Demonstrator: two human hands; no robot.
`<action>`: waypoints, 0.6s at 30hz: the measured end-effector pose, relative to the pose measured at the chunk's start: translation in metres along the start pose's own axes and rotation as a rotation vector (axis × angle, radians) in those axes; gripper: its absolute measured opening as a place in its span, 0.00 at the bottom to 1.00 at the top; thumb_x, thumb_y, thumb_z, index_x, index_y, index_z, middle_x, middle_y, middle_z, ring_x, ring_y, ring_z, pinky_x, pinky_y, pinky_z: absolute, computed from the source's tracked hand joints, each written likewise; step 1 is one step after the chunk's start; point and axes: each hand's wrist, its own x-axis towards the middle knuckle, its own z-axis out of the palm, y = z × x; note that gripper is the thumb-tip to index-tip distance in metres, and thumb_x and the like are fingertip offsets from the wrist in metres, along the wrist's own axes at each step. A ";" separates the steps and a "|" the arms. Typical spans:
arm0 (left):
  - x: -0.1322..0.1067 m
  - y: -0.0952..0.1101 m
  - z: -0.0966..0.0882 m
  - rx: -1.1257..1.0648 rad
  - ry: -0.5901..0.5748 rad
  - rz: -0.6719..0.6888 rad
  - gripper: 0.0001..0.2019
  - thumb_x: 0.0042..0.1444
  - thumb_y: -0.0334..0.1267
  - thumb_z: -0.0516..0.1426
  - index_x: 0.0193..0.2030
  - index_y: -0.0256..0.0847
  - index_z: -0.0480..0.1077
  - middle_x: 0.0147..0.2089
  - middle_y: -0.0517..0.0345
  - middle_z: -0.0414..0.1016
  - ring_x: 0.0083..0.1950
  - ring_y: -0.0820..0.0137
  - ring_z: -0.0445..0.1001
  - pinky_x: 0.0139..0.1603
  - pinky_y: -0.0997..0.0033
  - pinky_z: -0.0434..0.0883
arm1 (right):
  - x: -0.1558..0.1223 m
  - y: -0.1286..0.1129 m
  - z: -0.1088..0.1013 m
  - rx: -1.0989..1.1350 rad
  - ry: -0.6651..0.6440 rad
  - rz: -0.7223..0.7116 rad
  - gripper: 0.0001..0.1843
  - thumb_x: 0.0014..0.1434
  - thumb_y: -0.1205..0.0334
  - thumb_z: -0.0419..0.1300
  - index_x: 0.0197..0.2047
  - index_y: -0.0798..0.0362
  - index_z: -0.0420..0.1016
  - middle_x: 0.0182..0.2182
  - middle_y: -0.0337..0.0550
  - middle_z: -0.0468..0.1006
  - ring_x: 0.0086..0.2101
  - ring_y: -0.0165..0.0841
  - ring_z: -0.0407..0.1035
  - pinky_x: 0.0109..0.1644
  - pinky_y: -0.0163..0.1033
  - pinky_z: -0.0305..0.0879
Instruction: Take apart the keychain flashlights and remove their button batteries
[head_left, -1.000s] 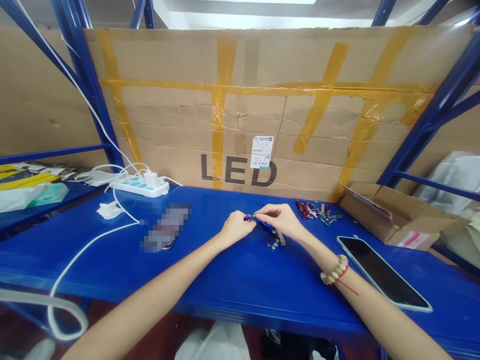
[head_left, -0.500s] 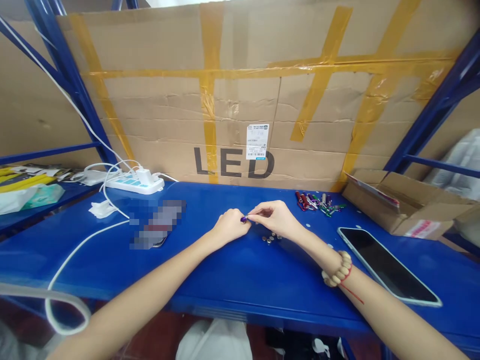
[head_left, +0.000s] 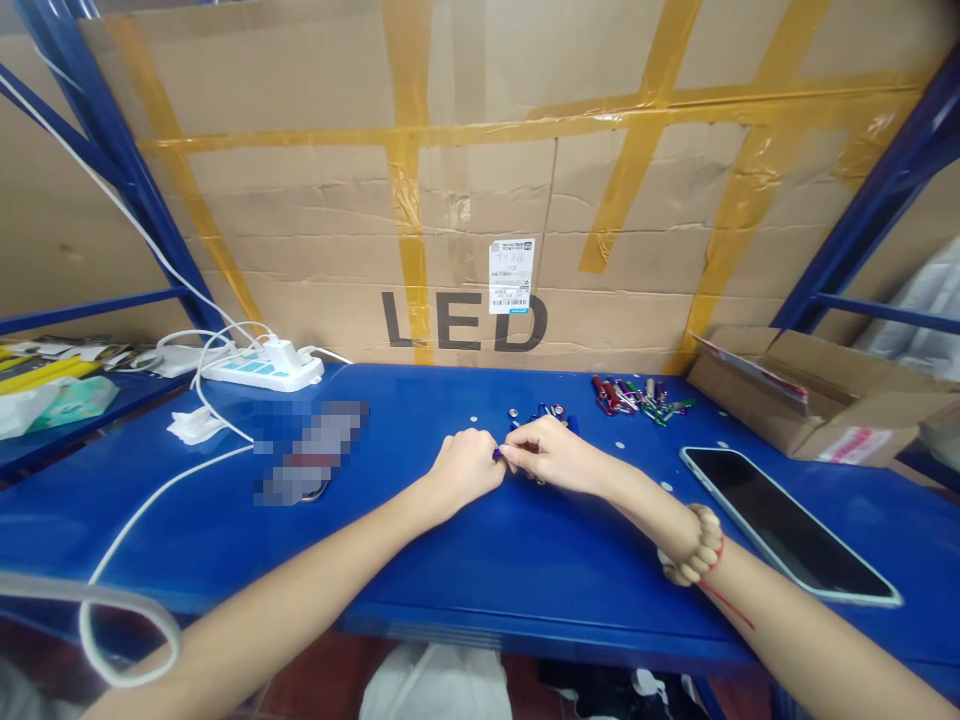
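My left hand (head_left: 466,468) is closed around a small purple metal tube (head_left: 497,454), perhaps a mini flashlight body; only its end shows. My right hand (head_left: 555,452) meets it, thumb and forefinger pinched at that end. Whatever lies between those fingertips is too small to make out. Small silver button cells (head_left: 540,482) lie on the blue table under my right hand, mostly covered. Just behind that hand are several small blue metal pieces (head_left: 573,423) and a silver ring-like part (head_left: 513,413).
Colored mini flashlights with carabiner clips (head_left: 637,398) lie at the back right, near an open cardboard box (head_left: 817,400). A large phone (head_left: 787,525) rests at right. At left are a blurred-out item (head_left: 315,450), a white power strip (head_left: 262,372) and a white cable (head_left: 150,500).
The view has shifted slightly. My right fingertips have come in closer against the end of the purple tube, and my right hand has lowered, covering more of the button cells and uncovering blue pieces behind.
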 end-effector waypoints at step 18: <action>0.015 -0.011 -0.002 -0.992 0.154 -0.111 0.14 0.47 0.37 0.52 0.17 0.40 0.50 0.16 0.67 0.50 0.18 0.79 0.51 0.21 0.77 0.49 | -0.011 0.033 -0.050 -0.471 0.467 0.446 0.14 0.56 0.51 0.55 0.29 0.51 0.76 0.27 0.40 0.78 0.29 0.32 0.69 0.28 0.33 0.54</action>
